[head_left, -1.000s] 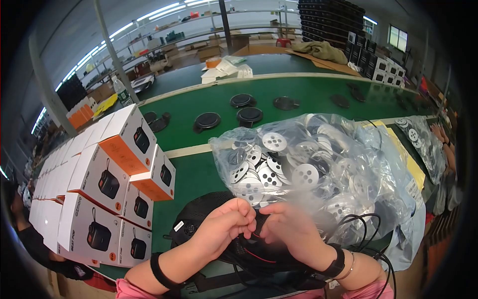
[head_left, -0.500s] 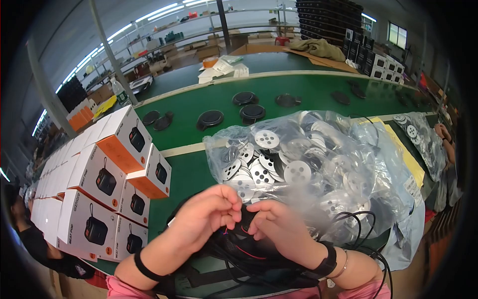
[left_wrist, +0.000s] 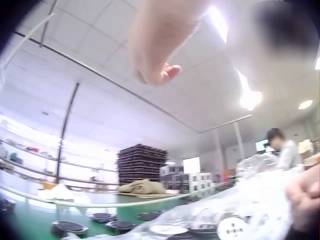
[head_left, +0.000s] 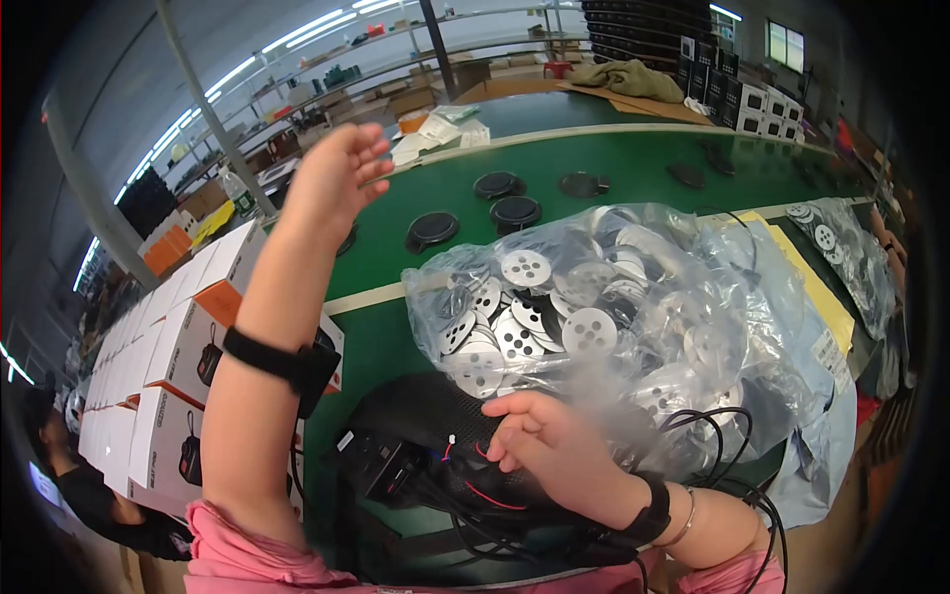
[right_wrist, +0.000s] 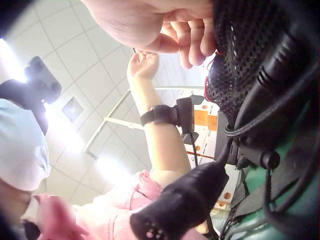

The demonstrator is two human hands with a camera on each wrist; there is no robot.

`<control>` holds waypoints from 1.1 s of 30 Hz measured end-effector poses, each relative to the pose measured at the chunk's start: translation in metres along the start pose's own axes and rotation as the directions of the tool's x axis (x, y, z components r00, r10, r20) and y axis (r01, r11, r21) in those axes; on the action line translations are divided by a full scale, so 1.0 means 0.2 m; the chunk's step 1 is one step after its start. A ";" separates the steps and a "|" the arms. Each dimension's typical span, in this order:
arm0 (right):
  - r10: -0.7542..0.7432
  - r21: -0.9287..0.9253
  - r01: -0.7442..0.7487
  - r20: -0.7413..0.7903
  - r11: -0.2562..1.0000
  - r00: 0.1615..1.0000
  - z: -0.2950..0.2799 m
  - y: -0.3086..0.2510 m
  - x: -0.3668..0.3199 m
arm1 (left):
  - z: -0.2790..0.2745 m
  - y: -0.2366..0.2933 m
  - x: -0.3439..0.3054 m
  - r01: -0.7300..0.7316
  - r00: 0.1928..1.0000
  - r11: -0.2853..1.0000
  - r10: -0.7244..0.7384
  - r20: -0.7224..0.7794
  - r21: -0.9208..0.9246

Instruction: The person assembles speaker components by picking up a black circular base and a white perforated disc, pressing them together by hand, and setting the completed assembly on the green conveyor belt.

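My left hand (head_left: 341, 176) is raised high over the far side of the table, fingers loosely curled, with nothing visible in them. In the right wrist view that left hand (right_wrist: 144, 65) shows small behind the boxes' side. My right hand (head_left: 559, 450) hovers low at a black mesh bag (head_left: 426, 411), its fingers bent and their tips close to the mesh (right_wrist: 240, 55). A red cord (head_left: 495, 497) runs over the bag, and a short wire with a white tip (head_left: 452, 439) sticks up from it.
A clear plastic bag (head_left: 693, 267) of round white discs with holes (head_left: 525, 268) lies beyond the mesh bag. Stacked speaker boxes (head_left: 163, 445) stand at left. Black round parts (head_left: 432, 230) lie on the green table (head_left: 371, 272). Black cables (head_left: 727, 445) loop at right.
My left hand has swung up and away from the mesh bag, far forward and left. The right hand has stayed near the bag. More of the bag shows now.
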State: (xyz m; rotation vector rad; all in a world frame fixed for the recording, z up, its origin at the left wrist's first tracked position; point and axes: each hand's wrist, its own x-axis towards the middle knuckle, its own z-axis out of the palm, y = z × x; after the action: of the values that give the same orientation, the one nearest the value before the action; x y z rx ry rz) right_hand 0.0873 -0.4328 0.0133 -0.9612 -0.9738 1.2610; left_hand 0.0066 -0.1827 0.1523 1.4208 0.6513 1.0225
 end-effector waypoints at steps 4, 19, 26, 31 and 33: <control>0.031 -0.038 -0.032 -0.014 0.999 0.999 0.00 -0.02 0.00 | -0.23 -0.37 0.33 0.129 0.977 0.843 -0.017 -0.214 0.523; 0.036 -0.010 -0.036 -0.001 0.999 0.999 -0.01 -0.10 0.03 | -0.55 -0.99 0.53 0.247 0.965 -0.195 -0.039 -0.259 0.949; 0.004 -0.059 -0.001 0.049 0.998 0.999 -0.05 -0.04 0.02 | -0.58 -0.98 0.58 0.149 0.987 -0.176 -0.040 -0.158 0.973; -0.127 -0.204 0.139 0.070 0.969 0.989 -0.06 -0.05 0.02 | -0.45 -0.94 0.50 -0.072 0.994 -0.297 -0.097 0.045 0.952; -0.351 -0.494 0.352 0.098 0.795 0.931 -0.08 -0.11 0.04 | -0.42 -0.92 0.47 -0.135 0.988 -0.319 -0.109 0.106 0.938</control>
State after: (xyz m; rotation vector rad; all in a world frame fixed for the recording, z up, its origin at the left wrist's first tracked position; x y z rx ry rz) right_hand 0.1104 -0.4262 0.0290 -1.1090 -1.4540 0.6945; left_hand 0.0105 -0.0359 -0.0146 3.0098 1.6130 -0.0415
